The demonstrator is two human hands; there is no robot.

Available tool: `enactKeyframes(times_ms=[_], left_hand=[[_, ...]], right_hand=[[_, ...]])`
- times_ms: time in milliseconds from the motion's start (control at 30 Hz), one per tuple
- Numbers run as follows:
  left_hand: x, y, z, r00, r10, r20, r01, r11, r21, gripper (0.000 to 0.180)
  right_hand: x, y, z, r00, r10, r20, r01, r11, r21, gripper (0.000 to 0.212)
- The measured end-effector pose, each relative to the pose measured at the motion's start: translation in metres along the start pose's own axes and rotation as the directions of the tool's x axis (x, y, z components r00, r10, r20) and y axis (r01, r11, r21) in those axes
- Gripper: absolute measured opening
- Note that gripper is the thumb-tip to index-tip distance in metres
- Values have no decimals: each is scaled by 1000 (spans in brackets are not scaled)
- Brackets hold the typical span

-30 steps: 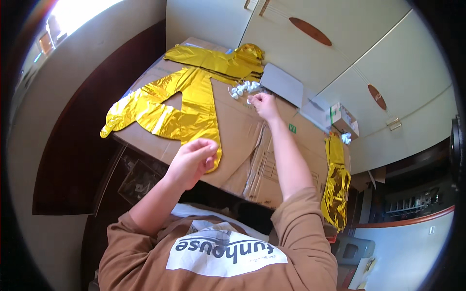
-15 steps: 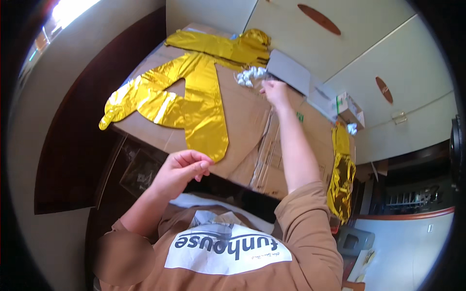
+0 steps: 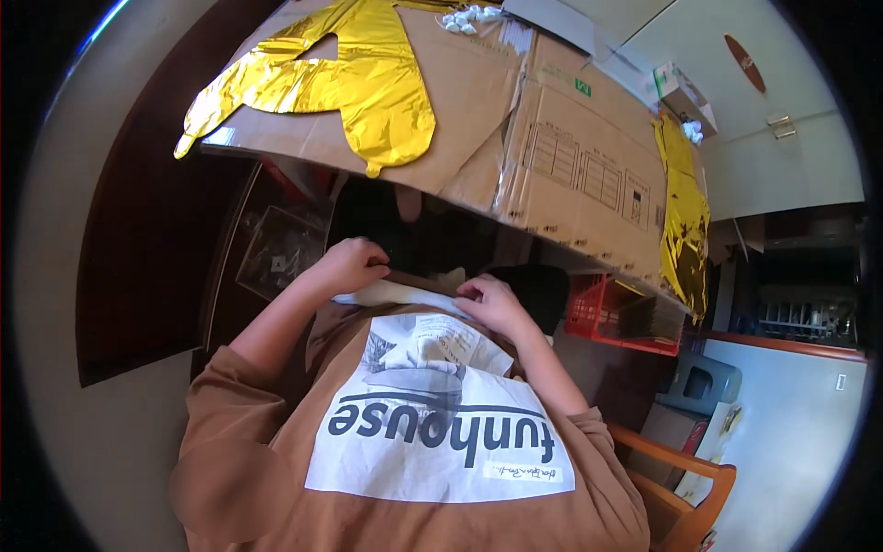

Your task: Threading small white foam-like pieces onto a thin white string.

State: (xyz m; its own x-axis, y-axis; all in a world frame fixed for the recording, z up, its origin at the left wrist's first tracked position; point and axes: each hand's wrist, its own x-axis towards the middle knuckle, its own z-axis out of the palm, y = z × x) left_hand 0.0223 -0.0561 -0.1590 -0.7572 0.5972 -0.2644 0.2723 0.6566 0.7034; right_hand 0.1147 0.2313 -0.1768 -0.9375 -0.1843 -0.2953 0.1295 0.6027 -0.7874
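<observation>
Both hands are low over my lap, near a white cloth (image 3: pixel 395 293). My left hand (image 3: pixel 352 264) hovers above the cloth's left end, fingers curled together; whatever they may hold is hidden. At the cloth's right end rests my right hand (image 3: pixel 497 304), its fingers bent and closed, with their tips by the cloth edge. I cannot make out anything between them. On the cardboard-covered table ahead lies a flat gold foil balloon (image 3: pixel 382 92) with a hole through its middle, a small tab hanging over the near edge.
Cardboard (image 3: pixel 469 129) covers the table. White crumpled bits (image 3: pixel 471 18) and a grey flat box (image 3: pixel 552 20) sit at its far side. Another gold foil piece (image 3: pixel 685 221) drapes over the right end. Beneath are a red crate (image 3: pixel 598 313) and a clear bin (image 3: pixel 283 253); a wooden chair (image 3: pixel 699 465) stands right.
My right hand has come back from the white bits at the table's far side to my lap. My left hand has left the balloon's near tip. The view has tilted down.
</observation>
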Motion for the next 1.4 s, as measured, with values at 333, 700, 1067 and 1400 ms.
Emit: enactKeyframes(times_ms=[333, 700, 1067, 1400], left_hand=[[9, 10, 21, 969, 248, 13, -248, 966, 66, 19], [23, 13, 18, 970, 238, 41, -237, 971, -19, 18], [25, 43, 7, 963, 267, -40, -270, 948, -166, 18], [-14, 102, -32, 936, 346, 58, -327, 919, -219, 15]], right_hand=[[34, -12, 0, 955, -39, 294, 20, 998, 67, 24], [44, -15, -5, 972, -13, 234, 0, 999, 53, 21], [33, -45, -18, 999, -46, 2, 45, 984, 175, 16], [-12, -82, -37, 979, -160, 130, 100, 921, 376, 15]])
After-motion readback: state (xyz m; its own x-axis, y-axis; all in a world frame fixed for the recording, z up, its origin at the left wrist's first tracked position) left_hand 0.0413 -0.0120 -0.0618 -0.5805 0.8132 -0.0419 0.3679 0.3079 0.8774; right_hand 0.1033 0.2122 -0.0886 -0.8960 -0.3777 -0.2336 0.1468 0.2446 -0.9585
